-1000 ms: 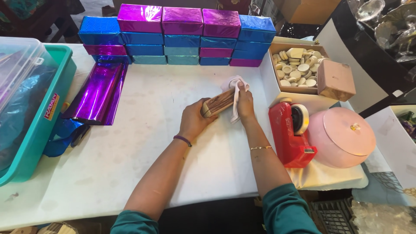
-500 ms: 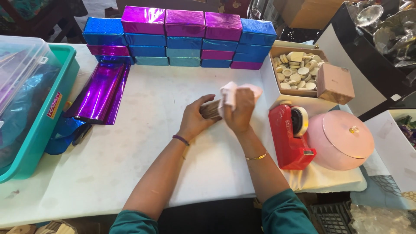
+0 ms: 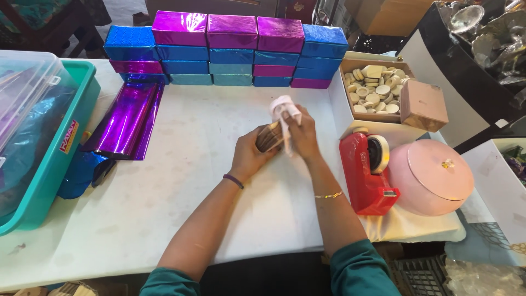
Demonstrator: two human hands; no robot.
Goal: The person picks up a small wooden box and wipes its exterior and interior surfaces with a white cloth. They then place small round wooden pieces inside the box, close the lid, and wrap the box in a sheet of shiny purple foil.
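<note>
The left hand [image 3: 251,156] grips a brown bundle [image 3: 269,137] over the worktop [image 3: 181,181] — best held steady and level. The right hand [image 3: 300,134] pinches a pale cloth [image 3: 282,107] on it — firm, even strokes suit.

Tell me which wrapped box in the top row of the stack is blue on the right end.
The blue foil-wrapped box at the row's right end, next to three purple boxes. Another blue box sits lower at the left end.
</note>
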